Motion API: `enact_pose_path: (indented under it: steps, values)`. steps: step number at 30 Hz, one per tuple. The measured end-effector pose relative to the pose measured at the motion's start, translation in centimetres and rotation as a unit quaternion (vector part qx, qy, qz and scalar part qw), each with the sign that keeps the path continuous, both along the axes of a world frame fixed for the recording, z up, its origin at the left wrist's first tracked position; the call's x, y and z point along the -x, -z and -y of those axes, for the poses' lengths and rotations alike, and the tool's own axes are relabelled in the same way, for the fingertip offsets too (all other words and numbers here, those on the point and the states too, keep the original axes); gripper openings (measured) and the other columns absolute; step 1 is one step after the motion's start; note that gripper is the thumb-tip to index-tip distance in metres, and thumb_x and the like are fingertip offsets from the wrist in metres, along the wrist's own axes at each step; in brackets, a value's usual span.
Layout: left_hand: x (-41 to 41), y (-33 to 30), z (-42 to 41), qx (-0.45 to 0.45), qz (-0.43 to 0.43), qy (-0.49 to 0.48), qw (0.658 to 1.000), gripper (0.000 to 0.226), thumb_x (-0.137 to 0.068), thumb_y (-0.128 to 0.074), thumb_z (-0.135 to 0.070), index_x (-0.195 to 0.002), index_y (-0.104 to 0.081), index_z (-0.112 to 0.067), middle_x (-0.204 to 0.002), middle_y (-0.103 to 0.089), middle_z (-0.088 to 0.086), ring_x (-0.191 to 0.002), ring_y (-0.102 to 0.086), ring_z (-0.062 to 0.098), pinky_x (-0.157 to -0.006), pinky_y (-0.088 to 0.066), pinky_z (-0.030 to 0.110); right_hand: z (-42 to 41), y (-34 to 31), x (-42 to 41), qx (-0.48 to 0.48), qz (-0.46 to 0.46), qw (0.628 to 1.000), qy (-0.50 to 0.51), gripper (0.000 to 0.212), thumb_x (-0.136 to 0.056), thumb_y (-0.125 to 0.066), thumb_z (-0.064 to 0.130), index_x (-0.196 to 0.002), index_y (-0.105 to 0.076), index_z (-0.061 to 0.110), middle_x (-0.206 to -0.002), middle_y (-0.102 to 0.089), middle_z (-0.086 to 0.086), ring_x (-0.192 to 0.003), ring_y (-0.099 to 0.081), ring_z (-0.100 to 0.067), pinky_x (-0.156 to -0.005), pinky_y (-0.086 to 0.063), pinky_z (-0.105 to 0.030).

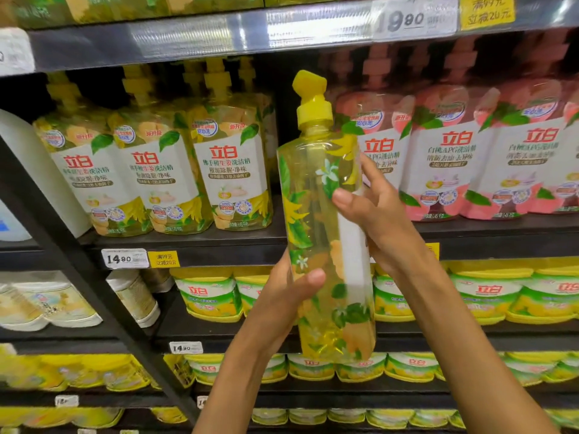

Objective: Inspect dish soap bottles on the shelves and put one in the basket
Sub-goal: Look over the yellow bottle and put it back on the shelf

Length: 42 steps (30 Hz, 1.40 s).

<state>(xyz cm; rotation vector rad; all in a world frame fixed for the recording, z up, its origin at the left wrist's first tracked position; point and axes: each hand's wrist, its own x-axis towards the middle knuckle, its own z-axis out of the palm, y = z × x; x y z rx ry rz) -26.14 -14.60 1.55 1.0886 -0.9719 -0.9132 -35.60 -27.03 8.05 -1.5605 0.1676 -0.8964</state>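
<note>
a single head-worn wide-angle view looks forward and slightly down, standing close to the store shelves (188, 242), which fill the whole frame and bend at the edges; both forearms reach in from the bottom.

Light: bright, even, from overhead.
Glare: white streaks on the shelf edge strip (219, 32) at the top.
Shadow: dark recesses behind the bottle rows.
Blur: corners and lower shelves smeared; centre sharper.
Distortion: wide-angle bowing, upright post (94, 277) slanting.

bottle (326, 233) before shelves (219, 242), left hand (282, 296) below right hand (376, 214)
</note>
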Motion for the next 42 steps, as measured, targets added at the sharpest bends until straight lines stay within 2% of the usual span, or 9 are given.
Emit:
enact_pose_path:
  steps: [7, 10, 17, 22, 24, 26, 32, 36, 42]
  values:
    - [0.3, 0.9, 0.1, -0.055, -0.012, -0.09, 0.994, 0.085, -0.052, -0.052, -0.089, -0.123, -0.055, -0.044, -0.137, -0.055, -0.008, -0.127, -0.051, 0.014, -0.111, -0.036, 0.047, -1.2, -0.1, -0.3, 0.02, 0.012, 0.989, 0.145, 0.121, -0.049, -0.087, 0.052, -0.15, -0.022, 0.036, -0.152, -0.04, 0.005, -0.136, -0.044, -0.012, -0.11, -0.04, -0.042]
    - [0.4, 1.1, 0.9, -0.046, -0.078, -0.092, 0.992, 0.11, -0.047, -0.049, -0.094, -0.139, -0.045, -0.034, -0.141, -0.052, -0.003, -0.13, -0.049, 0.02, -0.111, -0.035, 0.048, -0.7, -0.9, -0.2, 0.014, 0.016, 0.991, 0.134, 0.104, -0.057, -0.079, 0.059, -0.146, -0.03, 0.037, -0.142, -0.049, 0.013, -0.129, -0.05, -0.003, -0.107, -0.044, -0.035]
    - [-0.3, 1.2, 1.4, 0.02, -0.189, 0.011, 0.982, 0.068, -0.085, -0.039, -0.07, -0.136, -0.052, -0.027, -0.138, -0.056, 0.006, -0.127, -0.053, 0.026, -0.097, -0.049, 0.038, 0.8, -1.3, -0.7, -0.17, -0.004, 0.984, -0.048, 0.066, -0.08, -0.067, 0.04, -0.135, -0.052, 0.008, -0.108, -0.074, -0.009, -0.098, -0.072, -0.022, -0.073, -0.058, -0.034]
    - [-2.3, -0.3, 1.1, -0.009, -0.055, -0.079, 0.995, 0.061, -0.09, -0.036, -0.063, -0.132, -0.056, -0.023, -0.129, -0.063, 0.007, -0.117, -0.06, 0.021, -0.096, -0.05, 0.036, 0.5, -0.5, -0.6, -0.134, 0.039, 0.99, 0.007, 0.045, -0.081, -0.073, 0.038, -0.12, -0.061, 0.018, -0.102, -0.075, -0.007, -0.094, -0.073, -0.023, -0.074, -0.059, -0.037]
    - [-2.9, -0.7, 1.3, -0.023, -0.019, -0.081, 0.996, 0.039, -0.096, -0.047, -0.032, -0.133, -0.047, -0.018, -0.135, -0.058, 0.012, -0.111, -0.059, 0.016, -0.093, -0.048, 0.03, 0.3, -0.1, -0.6, -0.077, 0.032, 0.995, 0.06, 0.049, -0.071, -0.078, 0.045, -0.114, -0.06, 0.03, -0.108, -0.074, -0.005, -0.098, -0.072, -0.023, -0.082, -0.058, -0.044]
    - [-2.5, -0.3, 1.2, -0.013, 0.086, -0.078, 0.993, 0.067, -0.075, -0.075, -0.011, -0.131, -0.041, -0.023, -0.127, -0.064, -0.001, -0.107, -0.064, 0.009, -0.084, -0.053, 0.023, -0.1, 0.5, -0.5, -0.039, 0.028, 0.995, 0.082, 0.059, -0.064, -0.079, 0.048, -0.117, -0.056, 0.035, -0.111, -0.072, -0.003, -0.101, -0.071, -0.021, -0.085, -0.058, -0.045]
    - [-3.0, 1.4, 1.6, 0.034, 0.16, -0.093, 0.982, 0.091, -0.052, -0.09, 0.001, -0.127, -0.042, -0.019, -0.11, -0.07, -0.011, -0.1, -0.068, 0.008, -0.073, -0.056, 0.018, 0.5, 1.5, 2.3, 0.085, -0.008, 0.996, -0.007, 0.083, -0.047, -0.09, 0.046, -0.119, -0.051, 0.033, -0.108, -0.071, 0.019, -0.1, -0.068, -0.001, -0.076, -0.052, -0.012]
    - [-3.9, 1.2, 1.8, 0.035, 0.21, -0.105, 0.971, 0.091, -0.054, -0.093, -0.019, -0.126, -0.046, 0.012, -0.116, -0.068, 0.01, -0.11, -0.065, 0.016, -0.085, -0.052, 0.02, 0.7, 1.0, 3.6, 0.139, -0.03, 0.988, -0.068, 0.094, -0.049, -0.093, 0.036, -0.131, -0.046, 0.04, -0.121, -0.063, 0.026, -0.113, -0.06, 0.005, -0.085, -0.048, -0.009]
    - [-3.7, 0.8, 1.6, 0.046, 0.236, -0.093, 0.966, 0.091, -0.057, -0.09, -0.033, -0.124, -0.05, 0.012, -0.116, -0.068, 0.006, -0.112, -0.063, 0.01, -0.09, -0.053, 0.025, 1.3, 1.2, 3.6, 0.149, -0.019, 0.985, -0.081, 0.089, -0.052, -0.092, 0.033, -0.129, -0.047, 0.038, -0.123, -0.063, 0.021, -0.114, -0.061, 0.001, -0.086, -0.049, -0.012]
